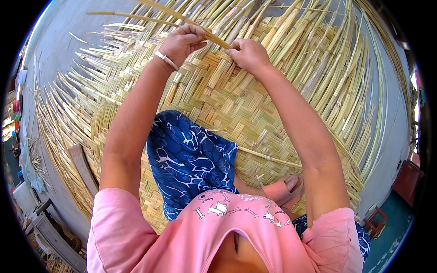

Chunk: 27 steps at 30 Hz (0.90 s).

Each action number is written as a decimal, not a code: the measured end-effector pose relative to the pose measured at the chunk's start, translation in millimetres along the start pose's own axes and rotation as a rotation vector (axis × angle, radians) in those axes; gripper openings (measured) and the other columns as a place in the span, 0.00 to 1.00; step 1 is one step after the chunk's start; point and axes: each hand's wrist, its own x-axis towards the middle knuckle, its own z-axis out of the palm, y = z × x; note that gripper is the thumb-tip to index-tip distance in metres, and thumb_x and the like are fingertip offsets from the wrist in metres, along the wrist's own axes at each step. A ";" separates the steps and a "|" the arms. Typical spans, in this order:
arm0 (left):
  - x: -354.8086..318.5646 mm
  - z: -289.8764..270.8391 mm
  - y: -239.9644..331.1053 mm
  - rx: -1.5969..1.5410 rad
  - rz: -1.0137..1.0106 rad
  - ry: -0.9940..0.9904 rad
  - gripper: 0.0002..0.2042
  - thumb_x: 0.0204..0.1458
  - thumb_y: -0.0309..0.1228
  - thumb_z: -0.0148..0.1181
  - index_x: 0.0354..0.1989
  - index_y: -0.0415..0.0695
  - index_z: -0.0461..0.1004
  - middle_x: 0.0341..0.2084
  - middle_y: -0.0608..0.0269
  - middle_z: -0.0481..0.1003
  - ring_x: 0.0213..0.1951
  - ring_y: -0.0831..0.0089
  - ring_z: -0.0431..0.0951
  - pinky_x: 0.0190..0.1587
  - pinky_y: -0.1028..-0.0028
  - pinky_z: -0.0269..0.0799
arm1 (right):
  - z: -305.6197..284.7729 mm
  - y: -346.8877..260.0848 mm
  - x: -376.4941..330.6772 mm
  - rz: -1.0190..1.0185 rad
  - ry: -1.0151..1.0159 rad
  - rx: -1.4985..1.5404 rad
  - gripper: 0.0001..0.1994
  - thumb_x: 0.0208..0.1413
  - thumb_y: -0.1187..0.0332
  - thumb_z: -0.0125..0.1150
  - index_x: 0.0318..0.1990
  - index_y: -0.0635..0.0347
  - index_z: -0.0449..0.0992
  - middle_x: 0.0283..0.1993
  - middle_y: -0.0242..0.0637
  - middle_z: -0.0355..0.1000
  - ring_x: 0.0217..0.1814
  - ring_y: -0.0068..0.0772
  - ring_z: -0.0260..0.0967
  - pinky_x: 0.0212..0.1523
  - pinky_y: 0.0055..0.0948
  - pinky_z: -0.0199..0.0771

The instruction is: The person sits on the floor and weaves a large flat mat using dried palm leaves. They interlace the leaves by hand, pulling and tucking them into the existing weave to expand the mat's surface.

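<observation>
A large mat (241, 98) of split bamboo or cane strips, woven in a diagonal pattern, spreads beneath me. Near its far part, my left hand (184, 43) pinches a few long pale strips (218, 40), whose long ends reach toward the far left. The tips of those strips meet the fingers of my right hand (249, 54), closed on them just above the weave. My left wrist wears a white band (165, 60). Unwoven strips (314, 54) fan out from the mat's far and right sides.
I sit on the mat with a knee in blue patterned cloth (191, 154); a pink slipper (278, 192) is by my foot. A wooden board (83, 168) lies at left. Grey floor (57, 45) surrounds the mat. A dark red chair (407, 182) stands at the right edge.
</observation>
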 end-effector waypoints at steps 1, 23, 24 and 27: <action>5.2 -3.7 4.4 -0.006 0.028 0.020 0.06 0.53 0.18 0.48 0.34 0.40 0.71 0.40 0.57 0.75 0.44 0.69 0.76 0.51 0.72 0.72 | -0.5 -3.5 -2.2 0.036 0.032 -0.007 0.15 0.50 0.54 0.59 0.32 0.57 0.78 0.22 0.37 0.73 0.26 0.32 0.70 0.30 0.32 0.67; 145.8 70.9 11.3 1.544 -0.187 -0.008 0.17 0.36 0.38 0.65 0.30 0.37 0.78 0.28 0.52 0.78 0.28 0.63 0.78 0.34 0.69 0.74 | 16.6 0.9 -40.3 0.149 0.502 0.657 0.12 0.50 0.65 0.60 0.23 0.65 0.71 0.19 0.40 0.71 0.20 0.30 0.67 0.26 0.30 0.67; 144.4 67.0 12.4 1.410 -0.203 0.012 0.15 0.37 0.37 0.65 0.31 0.38 0.77 0.28 0.53 0.78 0.28 0.65 0.78 0.33 0.68 0.75 | 15.9 0.8 -41.2 0.146 0.500 0.664 0.12 0.50 0.65 0.60 0.23 0.65 0.71 0.19 0.39 0.70 0.20 0.28 0.67 0.25 0.30 0.67; 143.5 42.4 8.6 0.962 -0.255 0.068 0.09 0.46 0.29 0.59 0.34 0.38 0.73 0.29 0.55 0.77 0.29 0.65 0.80 0.28 0.66 0.77 | 17.1 -3.6 -46.0 0.130 0.491 0.697 0.12 0.51 0.66 0.60 0.23 0.66 0.70 0.18 0.36 0.69 0.20 0.22 0.66 0.24 0.27 0.66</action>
